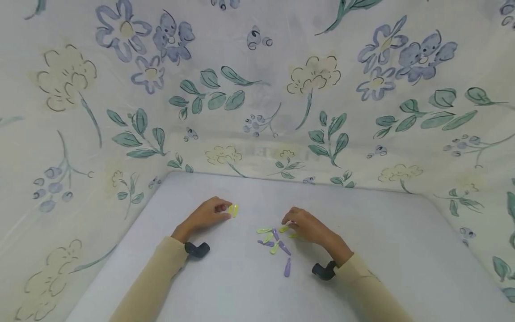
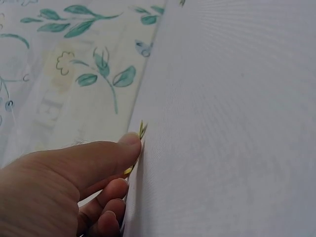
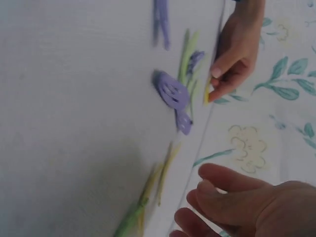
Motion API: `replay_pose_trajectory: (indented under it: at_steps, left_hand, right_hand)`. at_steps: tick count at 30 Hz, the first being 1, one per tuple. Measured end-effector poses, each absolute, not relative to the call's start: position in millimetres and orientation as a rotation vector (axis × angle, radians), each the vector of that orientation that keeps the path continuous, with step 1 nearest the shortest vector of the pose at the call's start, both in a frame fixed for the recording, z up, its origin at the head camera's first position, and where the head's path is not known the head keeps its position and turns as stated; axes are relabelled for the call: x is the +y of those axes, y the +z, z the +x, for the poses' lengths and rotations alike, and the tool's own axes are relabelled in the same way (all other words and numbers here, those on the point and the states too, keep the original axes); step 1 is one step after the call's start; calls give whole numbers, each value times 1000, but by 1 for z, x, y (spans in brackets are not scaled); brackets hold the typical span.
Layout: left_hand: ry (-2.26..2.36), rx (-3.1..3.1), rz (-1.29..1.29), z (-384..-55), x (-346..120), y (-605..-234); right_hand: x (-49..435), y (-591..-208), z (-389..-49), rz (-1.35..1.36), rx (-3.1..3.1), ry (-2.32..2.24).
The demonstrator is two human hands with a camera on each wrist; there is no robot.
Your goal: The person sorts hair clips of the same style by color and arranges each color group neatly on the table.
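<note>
Two yellow snap hair clips (image 1: 235, 211) are seen left of the purple-and-green clip pile (image 1: 284, 247), at least one lightly pinched by the left hand (image 1: 205, 213); the right hand (image 1: 307, 226) is loosely curled, nothing visibly held. Probably light, stiff, slippery; edges best gripped. No brand's readable, just a faint "E" on the floral sheet (image 1: 241, 36).

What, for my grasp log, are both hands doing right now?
Left hand: closed, pinching a yellow clip.
Right hand: open, holding nothing visible.
</note>
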State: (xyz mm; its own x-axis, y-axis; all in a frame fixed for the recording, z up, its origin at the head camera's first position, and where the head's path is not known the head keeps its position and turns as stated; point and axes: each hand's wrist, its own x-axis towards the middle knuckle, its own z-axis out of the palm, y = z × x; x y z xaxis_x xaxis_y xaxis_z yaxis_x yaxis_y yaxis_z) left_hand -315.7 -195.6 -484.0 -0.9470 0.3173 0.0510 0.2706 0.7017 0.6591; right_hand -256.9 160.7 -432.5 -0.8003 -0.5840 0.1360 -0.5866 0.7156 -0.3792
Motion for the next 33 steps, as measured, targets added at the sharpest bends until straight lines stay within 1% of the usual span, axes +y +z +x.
replay_pose_trajectory:
  at_steps: [2,5,16,24,33]
  left_hand:
    - [1079,2837,491,-316,-195,-483]
    - [1075,2833,482,-316,-194,-485]
    - [1072,2850,467,-318,-195,-488]
    - [1089,2843,444,-316,-195,-486]
    - [1092,2848,427,-315,-192,-484]
  right_hand:
    - [159,-436,-258,1037,-2894,620]
    - [157,-440,-259,1025,-2928,609]
    - [157,-435,-262,726,-3127,816]
    - [162,-441,-274,815,-3131,812]
    - [163,-443,-277,778,-3143,825]
